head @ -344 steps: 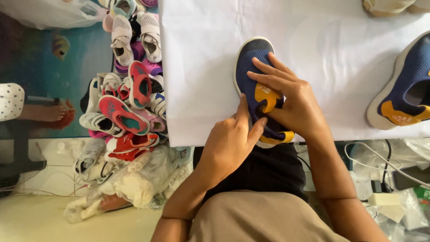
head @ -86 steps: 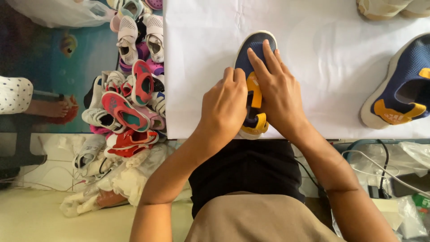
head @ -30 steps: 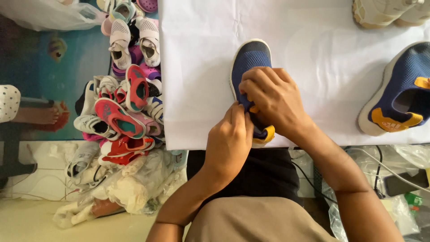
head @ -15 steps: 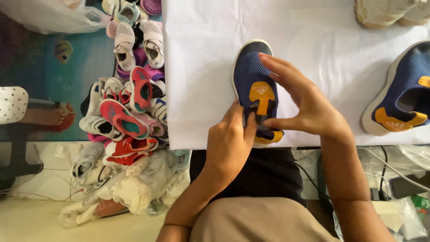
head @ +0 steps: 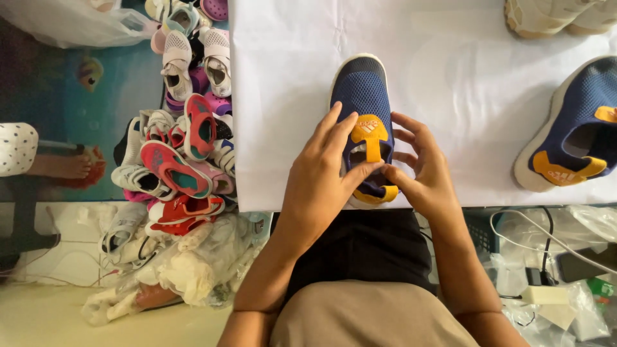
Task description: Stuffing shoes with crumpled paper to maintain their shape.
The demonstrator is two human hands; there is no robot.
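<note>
At the near edge of a white-covered table [head: 450, 58], we hold a small navy slip-on shoe [head: 362, 90] with a yellow tongue tab and yellow heel, its toe pointing away from us. Our left hand [head: 318, 183] lies against the shoe's left side, fingers stretched along it and close together, thumb reaching across to the heel opening. Our right hand [head: 424, 173] flanks the right side, fingers slightly spread and curled toward the shoe, thumb meeting the left thumb at the collar; we pinch the shoe's rear between both hands. On the table, well to the right, lies a matching navy shoe [head: 578, 122], and two pale shoes [head: 553, 16] sit at the far right corner. Left of the table, a heap of children's sandals [head: 183, 141] in pink, red and white rests on the floor.
</note>
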